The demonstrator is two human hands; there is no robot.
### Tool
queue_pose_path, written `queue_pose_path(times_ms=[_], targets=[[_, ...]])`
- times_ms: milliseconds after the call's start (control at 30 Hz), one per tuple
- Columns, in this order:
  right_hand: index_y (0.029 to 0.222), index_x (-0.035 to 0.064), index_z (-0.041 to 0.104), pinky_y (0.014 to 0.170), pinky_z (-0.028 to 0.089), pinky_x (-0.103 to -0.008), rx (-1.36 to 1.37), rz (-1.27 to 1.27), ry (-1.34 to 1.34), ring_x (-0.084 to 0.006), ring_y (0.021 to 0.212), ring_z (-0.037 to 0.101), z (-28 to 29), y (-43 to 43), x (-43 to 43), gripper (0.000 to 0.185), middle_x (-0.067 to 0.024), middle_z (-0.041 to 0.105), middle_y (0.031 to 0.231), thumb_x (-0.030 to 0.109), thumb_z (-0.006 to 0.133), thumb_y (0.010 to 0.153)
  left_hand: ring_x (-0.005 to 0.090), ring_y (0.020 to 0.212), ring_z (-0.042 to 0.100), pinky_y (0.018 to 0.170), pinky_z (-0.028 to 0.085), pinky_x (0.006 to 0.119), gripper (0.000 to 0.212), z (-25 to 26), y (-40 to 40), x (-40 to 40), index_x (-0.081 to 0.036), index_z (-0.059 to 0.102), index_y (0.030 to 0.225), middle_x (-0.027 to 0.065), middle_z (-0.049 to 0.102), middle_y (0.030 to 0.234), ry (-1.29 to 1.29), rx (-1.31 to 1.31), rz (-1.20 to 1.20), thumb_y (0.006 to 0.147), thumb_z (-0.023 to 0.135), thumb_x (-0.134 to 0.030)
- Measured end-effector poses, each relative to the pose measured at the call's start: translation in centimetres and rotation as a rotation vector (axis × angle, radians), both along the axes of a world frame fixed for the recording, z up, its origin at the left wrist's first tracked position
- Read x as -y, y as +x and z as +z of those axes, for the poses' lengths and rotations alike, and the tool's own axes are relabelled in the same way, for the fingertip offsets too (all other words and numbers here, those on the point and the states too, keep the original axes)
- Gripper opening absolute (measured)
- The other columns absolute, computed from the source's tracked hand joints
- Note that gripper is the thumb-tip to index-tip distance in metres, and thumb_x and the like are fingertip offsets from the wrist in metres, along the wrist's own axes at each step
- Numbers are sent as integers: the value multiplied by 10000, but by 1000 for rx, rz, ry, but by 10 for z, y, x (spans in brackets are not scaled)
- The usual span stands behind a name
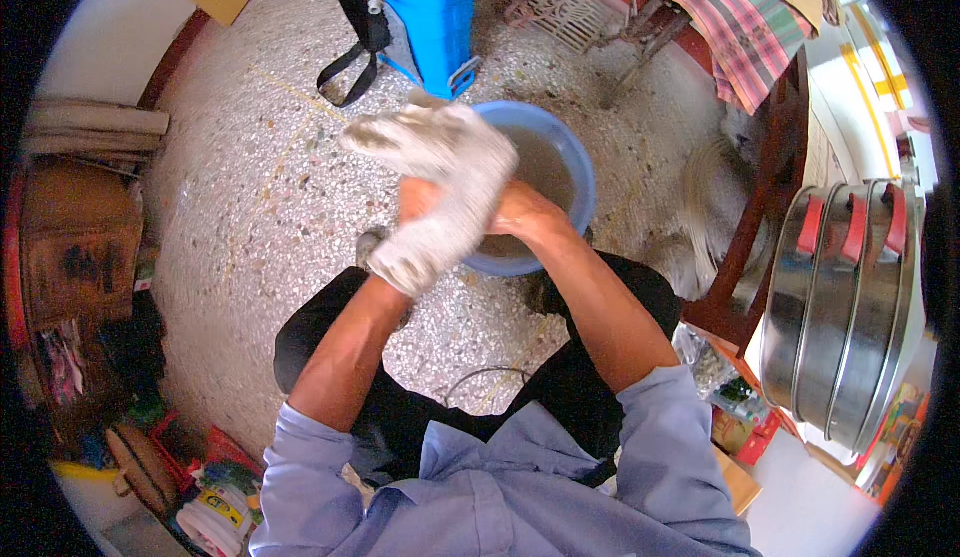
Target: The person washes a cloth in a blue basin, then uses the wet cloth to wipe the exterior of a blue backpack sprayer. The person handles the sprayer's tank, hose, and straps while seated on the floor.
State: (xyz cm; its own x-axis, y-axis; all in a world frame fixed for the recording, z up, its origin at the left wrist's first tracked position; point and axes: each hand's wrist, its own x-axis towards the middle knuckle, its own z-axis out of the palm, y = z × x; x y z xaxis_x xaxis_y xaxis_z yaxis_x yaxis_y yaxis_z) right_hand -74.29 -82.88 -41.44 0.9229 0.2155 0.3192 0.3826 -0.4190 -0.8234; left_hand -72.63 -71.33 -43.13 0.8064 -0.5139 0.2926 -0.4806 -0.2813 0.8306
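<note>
A wet-looking, stained white cloth (465, 159), blurred by motion, is bunched between my hands and hangs over my left wrist area. My left hand (420, 198) is mostly hidden behind the cloth, with only a patch of skin showing. My right hand (517, 208) reaches in from the right and its fingers go under the cloth, so their grip is hidden. Beneath and to the right of the hands stands a blue plastic basin (589, 182) holding murky greyish water.
A blue backpack sprayer (442, 24) with black straps stands beyond the basin. Stacked steel steamer pots (840, 317) with red handles are at the right. A worn cardboard box (79, 242) stands at the left, and a plaid cloth (742, 24) hangs at the upper right.
</note>
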Motion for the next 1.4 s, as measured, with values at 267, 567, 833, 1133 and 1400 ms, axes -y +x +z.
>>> queue_pose_path(times_ms=[267, 567, 833, 1133, 1400], targets=[[1292, 45, 607, 1048, 437, -466, -244, 12, 267, -386, 1221, 571, 9, -40, -4, 481, -215, 614, 1316, 199, 683, 842, 378, 884, 711, 849, 547, 485, 354, 32, -46, 18, -39, 748, 1018, 199, 734, 972, 34, 456, -246, 883, 691, -361], [1284, 46, 607, 1047, 427, -483, -285, -111, -110, -414, 1222, 548, 9, -29, 5, 518, -222, 604, 1302, 204, 719, 805, 277, 932, 716, 844, 551, 416, 377, 12, 1, 1, -19, 723, 1011, 171, 742, 988, 8, -587, -197, 1006, 601, -376], [1064, 53, 678, 998, 425, -500, 273, -54, -68, -362, 1164, 562, 49, -26, 12, 300, -197, 632, 1193, 228, 666, 820, 233, 1114, 644, 992, 513, 442, 463, -23, 31, -23, -41, 584, 1288, 92, 656, 1250, -923, -1508, -128, 968, 645, -371], [965, 39, 647, 836, 509, -452, 100, 8, 163, -330, 904, 642, 54, -23, -11, 192, -140, 631, 893, 181, 696, 846, 247, 1187, 594, 1042, 481, 437, 488, -27, -28, 4, -45, 503, 1369, 113, 581, 1336, -1038, -1438, -442, 1009, 553, -371], [1128, -25, 646, 833, 563, -326, -247, -192, 440, -191, 919, 701, 33, -3, 31, 272, -133, 727, 1027, 179, 667, 949, 260, 1252, 550, 1087, 452, 433, 512, -30, -34, 9, -48, 430, 1441, 132, 515, 1413, -457, -1313, -830, 1046, 470, -371]])
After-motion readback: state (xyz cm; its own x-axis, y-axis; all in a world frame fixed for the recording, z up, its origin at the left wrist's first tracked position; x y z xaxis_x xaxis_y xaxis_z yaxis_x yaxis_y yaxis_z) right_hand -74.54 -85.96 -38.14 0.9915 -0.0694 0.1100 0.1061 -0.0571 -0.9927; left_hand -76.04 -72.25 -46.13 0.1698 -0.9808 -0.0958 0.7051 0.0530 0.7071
